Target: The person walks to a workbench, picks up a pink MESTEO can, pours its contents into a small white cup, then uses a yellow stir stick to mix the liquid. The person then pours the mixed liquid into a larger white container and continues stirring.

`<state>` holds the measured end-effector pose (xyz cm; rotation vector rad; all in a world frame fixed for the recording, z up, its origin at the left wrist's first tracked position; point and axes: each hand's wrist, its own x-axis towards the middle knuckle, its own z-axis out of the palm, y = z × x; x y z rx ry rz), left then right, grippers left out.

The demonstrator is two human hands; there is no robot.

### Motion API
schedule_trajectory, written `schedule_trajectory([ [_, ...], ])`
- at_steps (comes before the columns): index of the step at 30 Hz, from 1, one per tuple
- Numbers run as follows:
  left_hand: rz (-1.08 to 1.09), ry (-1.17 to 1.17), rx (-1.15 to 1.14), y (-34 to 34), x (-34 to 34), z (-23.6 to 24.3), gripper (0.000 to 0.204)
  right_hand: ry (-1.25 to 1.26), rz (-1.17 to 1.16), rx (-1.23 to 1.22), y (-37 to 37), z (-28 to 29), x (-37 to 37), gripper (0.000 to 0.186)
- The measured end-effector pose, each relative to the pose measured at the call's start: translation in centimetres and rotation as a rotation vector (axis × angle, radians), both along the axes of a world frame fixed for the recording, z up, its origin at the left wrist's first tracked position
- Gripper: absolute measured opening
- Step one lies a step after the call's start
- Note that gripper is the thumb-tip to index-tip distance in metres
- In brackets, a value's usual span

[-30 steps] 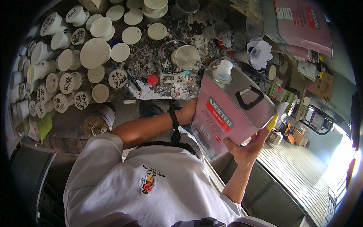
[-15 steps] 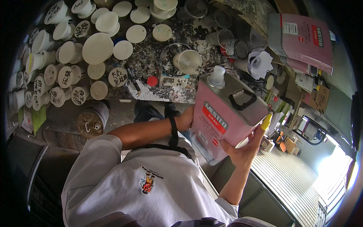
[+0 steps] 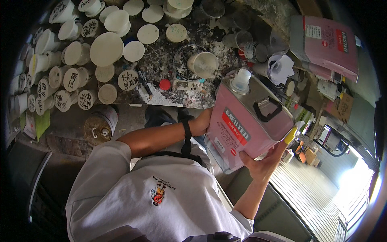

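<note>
Between my two hands a large pink and grey rectangular metal can point(image 3: 238, 125) is held tilted over the table's front edge. Its white plastic spout point(image 3: 241, 80) points up toward the table, and a black handle point(image 3: 267, 109) shows on its top. My left hand point(image 3: 200, 122) grips the can's left side, its fingers mostly hidden behind it. From the right, my right hand point(image 3: 262, 166) supports the lower corner, thumb on the front face; a yellow covering point(image 3: 290, 135) is on one finger. Just beyond the spout is a white cup point(image 3: 197, 65) on a small scale point(image 3: 187, 85).
Many white lidded tubs point(image 3: 107, 50) crowd the left of the paint-spattered table point(image 3: 161, 94). A red cap point(image 3: 165, 84) and a marker point(image 3: 144, 82) lie near its front. Another pink can point(image 3: 324, 44) stands far right; a metal bucket point(image 3: 100, 125) sits below the table.
In the picture, the can and both hands have shifted slightly right, and the can's top has turned a little. Both hands keep their hold.
</note>
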<state>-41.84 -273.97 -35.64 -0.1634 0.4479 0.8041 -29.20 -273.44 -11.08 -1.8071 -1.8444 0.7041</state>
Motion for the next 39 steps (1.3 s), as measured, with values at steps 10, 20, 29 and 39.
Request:
schedule_trajectory([
  [10, 0.004, 0.012, 0.010, -0.6, 0.0, 0.0, 0.042, -0.013, -0.012, -0.061, -0.1, 0.0, 0.4, 0.134],
  [20, -0.059, 0.085, 0.044, 0.3, -1.0, 0.7, 0.039, 0.070, -0.077, 0.005, -1.0, -0.1, 0.6, 0.140],
  [29, -0.035, 0.094, 0.064, -0.8, -1.2, 1.0, 0.039, 0.048, -0.087, -0.029, -1.3, -0.1, 1.0, 0.138],
  [39, 0.007, -0.029, 0.165, -1.9, 0.2, -1.9, 0.050, -0.082, -0.042, -0.038, -0.1, -0.3, 2.1, 0.133],
])
